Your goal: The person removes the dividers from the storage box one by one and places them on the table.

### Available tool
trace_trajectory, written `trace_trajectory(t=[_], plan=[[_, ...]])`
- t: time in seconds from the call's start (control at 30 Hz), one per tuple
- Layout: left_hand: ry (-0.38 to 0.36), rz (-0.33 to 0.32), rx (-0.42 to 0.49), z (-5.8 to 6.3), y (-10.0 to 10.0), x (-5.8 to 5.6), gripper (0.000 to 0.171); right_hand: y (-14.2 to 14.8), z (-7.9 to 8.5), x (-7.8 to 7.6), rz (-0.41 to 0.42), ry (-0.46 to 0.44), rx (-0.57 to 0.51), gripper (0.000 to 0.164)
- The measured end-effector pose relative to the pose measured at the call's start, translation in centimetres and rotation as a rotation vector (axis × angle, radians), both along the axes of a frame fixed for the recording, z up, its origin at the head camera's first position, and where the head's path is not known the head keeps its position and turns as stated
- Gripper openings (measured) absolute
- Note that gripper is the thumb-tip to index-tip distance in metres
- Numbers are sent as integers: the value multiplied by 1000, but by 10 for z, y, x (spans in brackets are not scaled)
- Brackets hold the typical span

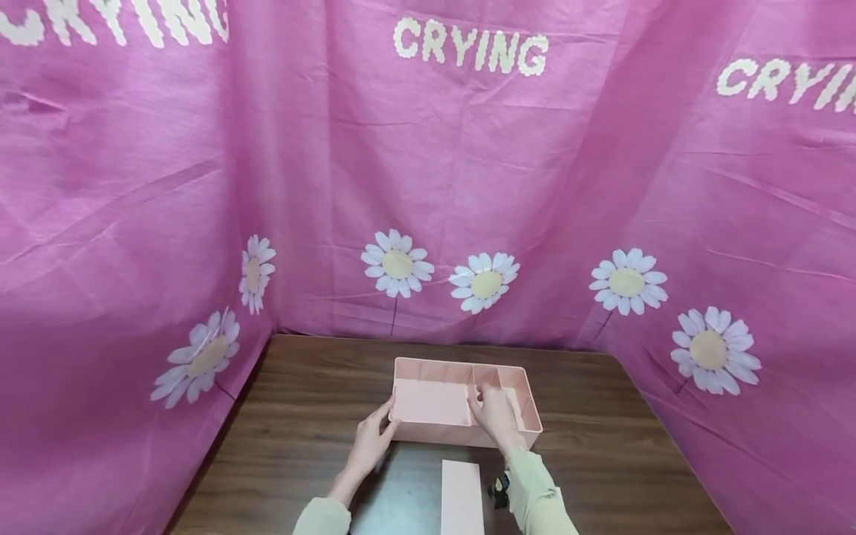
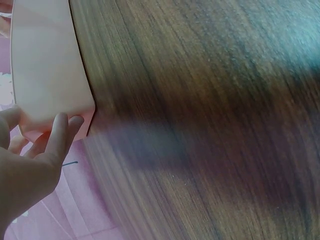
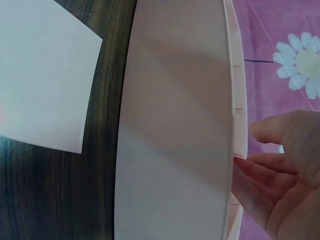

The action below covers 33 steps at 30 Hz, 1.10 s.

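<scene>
A pale pink storage box (image 1: pixel 430 400) with inner dividers stands on the wooden table. My left hand (image 1: pixel 371 440) holds its left front corner. The thumb lies near the rim, and the fingertips (image 2: pixel 60 120) rest against the wall of the box (image 2: pixel 47 65). Over the right half of the box is my right hand (image 1: pixel 497 413), beside an inner divider. In the right wrist view, the right hand (image 3: pixel 285 172) has its thumb apart from its loosely bent fingers, with nothing visible between them. Some fingertips are hidden inside the box.
A flat pale pink panel (image 1: pixel 461 498) lies on the table (image 1: pixel 588 446) in front of the box. Near the right wrist is a small black object (image 1: pixel 498 490), too small to make out. Purple curtains with daisies (image 1: pixel 626 282) enclose the table.
</scene>
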<state>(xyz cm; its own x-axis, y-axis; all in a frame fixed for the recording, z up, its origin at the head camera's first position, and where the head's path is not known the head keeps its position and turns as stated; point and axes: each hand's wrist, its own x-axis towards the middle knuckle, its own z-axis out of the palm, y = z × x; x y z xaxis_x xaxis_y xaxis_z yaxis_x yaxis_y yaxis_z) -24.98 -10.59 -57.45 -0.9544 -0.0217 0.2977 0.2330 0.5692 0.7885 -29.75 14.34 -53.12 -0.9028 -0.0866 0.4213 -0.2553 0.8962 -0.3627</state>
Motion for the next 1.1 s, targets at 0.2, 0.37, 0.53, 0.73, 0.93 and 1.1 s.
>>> trace_trajectory(t=[0.2,0.37,0.53,0.73,0.93,1.1], plan=[[8,1,6,0,6,1,45,4,-4,2,-31,-66,10,8],[7,5,1,2,7,2,45,5,-2,2,-33,-59,24,4],[4,9,13,2,7,1,46,4,0,0,-49,-78,32,6],[0,3,14,1,6,0,46,2,3,-3,-69,-112,38,9],[0,-2,20,1,4,0,46,0,5,-4,-79,-68,46,13],[-8,5,14,1,3,0,46,-1,8,-3,-87,-76,34,6]])
